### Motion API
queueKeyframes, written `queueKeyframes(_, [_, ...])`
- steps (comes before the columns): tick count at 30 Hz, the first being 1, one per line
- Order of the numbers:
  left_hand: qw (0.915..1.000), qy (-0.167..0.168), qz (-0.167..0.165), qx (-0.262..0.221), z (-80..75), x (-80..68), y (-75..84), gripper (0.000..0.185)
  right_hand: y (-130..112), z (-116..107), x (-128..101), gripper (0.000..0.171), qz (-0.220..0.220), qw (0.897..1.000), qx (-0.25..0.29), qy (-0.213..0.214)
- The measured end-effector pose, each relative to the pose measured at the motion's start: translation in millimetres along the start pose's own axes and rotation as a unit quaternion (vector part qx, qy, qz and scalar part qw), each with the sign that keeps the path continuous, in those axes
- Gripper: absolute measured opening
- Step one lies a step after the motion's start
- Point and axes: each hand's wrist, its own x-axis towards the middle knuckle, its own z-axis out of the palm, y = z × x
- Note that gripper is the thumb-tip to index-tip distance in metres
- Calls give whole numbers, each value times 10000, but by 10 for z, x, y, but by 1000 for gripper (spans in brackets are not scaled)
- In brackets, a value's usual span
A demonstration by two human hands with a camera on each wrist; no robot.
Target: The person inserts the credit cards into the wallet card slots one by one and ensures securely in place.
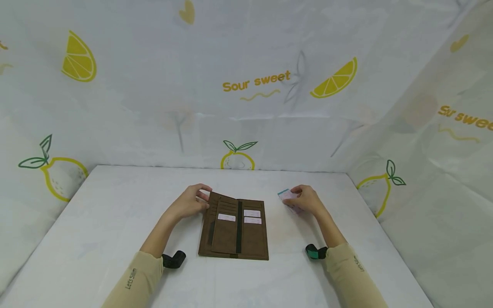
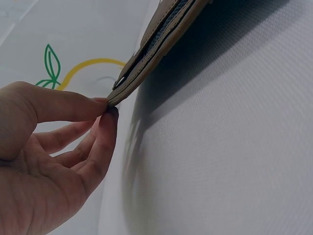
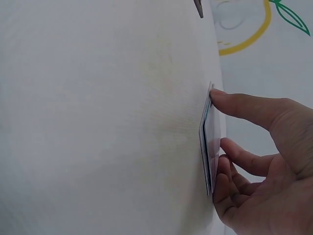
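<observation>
At the centre of the head view, a brown wallet point(image 1: 234, 229) lies open on the white table point(image 1: 96, 222). Its slots hold three white cards: one point(image 1: 226, 217) on the left flap, two point(image 1: 252, 217) stacked one above the other on the right panel. A dark strip runs down the middle fold.

Left hand point(image 1: 189, 202) sits at the wallet's upper left corner; the left wrist view shows thumb and forefinger point(image 2: 100, 142) pinching the flap's edge, lifting it slightly, the other fingers loosely curved.

Right hand point(image 1: 305, 199), right of the wallet and apart from it, holds a card point(image 1: 286, 196) with a teal edge; thumb on one edge, fingers curled against the opposite edge, the card standing near the table surface.
</observation>
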Motion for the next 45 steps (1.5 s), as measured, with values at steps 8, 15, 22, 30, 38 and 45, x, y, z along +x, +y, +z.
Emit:
queueKeyframes(8, [10000, -11, -9, -3, -8, 0, -4, 51, 13, -10, 37, 59, -84, 9999, 71, -80])
queueKeyframes(15, [10000, -23, 2, -10, -13, 1, -3, 52, 29, 6, 43, 60, -35, 9995, 306, -78])
queueKeyframes(22, [10000, 8, -2, 58, -5, 14, -2, 51, 84, -32, 43, 43, -40, 9988, 486, -59])
queueKeyframes(30, [10000, -1, 9, 6, -6, 28, -8, 51, 57, -55, 35, 38, -121, 9964, 834, -74])
queueKeyframes(38, [10000, 13, -10, 37, -4, 23, -3, 51, -71, -50, 38, 35, -242, 9934, 1118, -33])
queueKeyframes(45, [10000, 26, -26, 10, -3, 15, -6, 51, -275, 39, 52, 35, -295, 9892, 1433, -127])
